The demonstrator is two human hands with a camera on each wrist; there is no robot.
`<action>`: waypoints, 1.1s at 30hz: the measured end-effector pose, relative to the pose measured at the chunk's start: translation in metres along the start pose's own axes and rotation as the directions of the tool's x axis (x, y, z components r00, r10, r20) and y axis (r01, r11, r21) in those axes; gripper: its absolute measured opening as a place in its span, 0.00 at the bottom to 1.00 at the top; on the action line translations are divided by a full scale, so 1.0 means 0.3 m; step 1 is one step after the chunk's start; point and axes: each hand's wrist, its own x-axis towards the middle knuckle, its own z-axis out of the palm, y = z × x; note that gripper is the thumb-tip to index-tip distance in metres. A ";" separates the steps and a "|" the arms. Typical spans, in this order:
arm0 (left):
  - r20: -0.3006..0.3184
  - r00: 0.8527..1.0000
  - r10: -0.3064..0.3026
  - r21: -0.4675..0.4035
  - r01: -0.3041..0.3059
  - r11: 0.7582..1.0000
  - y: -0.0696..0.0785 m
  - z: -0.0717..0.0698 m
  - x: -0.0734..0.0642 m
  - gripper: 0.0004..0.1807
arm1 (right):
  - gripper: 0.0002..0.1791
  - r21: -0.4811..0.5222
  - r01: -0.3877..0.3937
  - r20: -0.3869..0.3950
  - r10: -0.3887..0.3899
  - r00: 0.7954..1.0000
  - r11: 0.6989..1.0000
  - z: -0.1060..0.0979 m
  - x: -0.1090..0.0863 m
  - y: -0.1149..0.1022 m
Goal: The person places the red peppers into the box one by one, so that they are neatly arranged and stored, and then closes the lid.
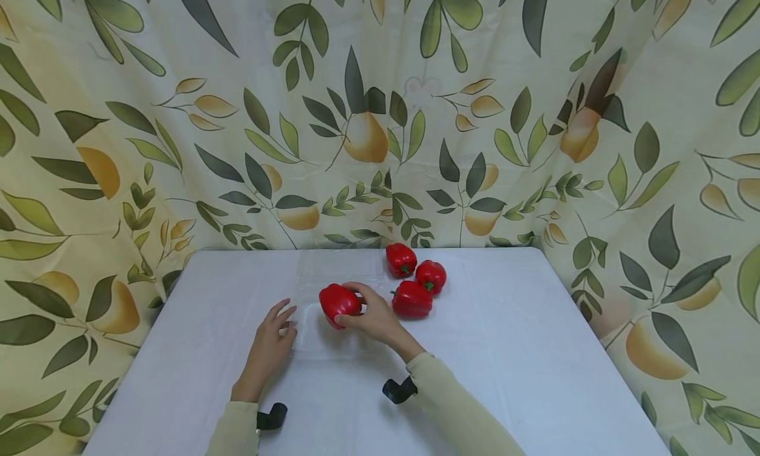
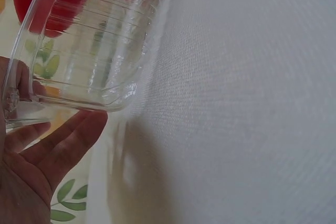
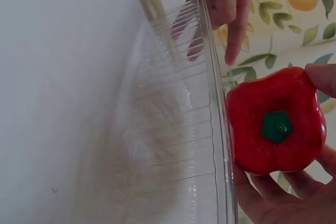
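Observation:
My right hand (image 1: 380, 319) grips a red bell pepper (image 1: 338, 303), thumb on one side and fingers on the other. In the right wrist view the green stem (image 3: 277, 127) faces the camera. Below the pepper stands a clear plastic container (image 1: 350, 349) with ribbed walls, and the pepper overlaps its rim in that view. My left hand (image 1: 272, 344) is at the container's left end, its fingers extended. In the left wrist view those fingertips (image 2: 97, 121) are right at the container's corner.
Three more red bell peppers, one at the back (image 1: 400, 260), one at the right (image 1: 431, 276) and one in front (image 1: 412, 300), sit right of the container. Its clear lid (image 1: 338, 264) lies towards the table's back edge. A leaf-and-fruit patterned curtain (image 1: 380, 179) hangs behind the white table (image 1: 505, 363).

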 end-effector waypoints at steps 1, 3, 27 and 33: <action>-0.004 1.000 0.003 -0.001 -0.003 1.000 0.001 -0.001 -0.001 0.22 | 0.42 -0.008 0.000 0.003 0.000 1.000 1.000 0.002 0.006 0.001; -0.009 1.000 0.006 0.000 -0.006 1.000 0.001 -0.002 -0.002 0.22 | 0.42 -0.022 -0.003 0.009 0.003 1.000 1.000 0.009 0.018 0.003; 0.008 1.000 -0.007 -0.011 0.007 1.000 0.010 -0.004 -0.010 0.23 | 0.39 -0.133 -0.048 0.059 0.057 0.997 0.990 0.117 0.090 0.046; 0.001 1.000 0.005 -0.008 -0.005 1.000 0.007 -0.004 -0.008 0.23 | 0.38 -0.156 -0.039 0.073 0.051 0.996 0.987 0.134 0.101 0.045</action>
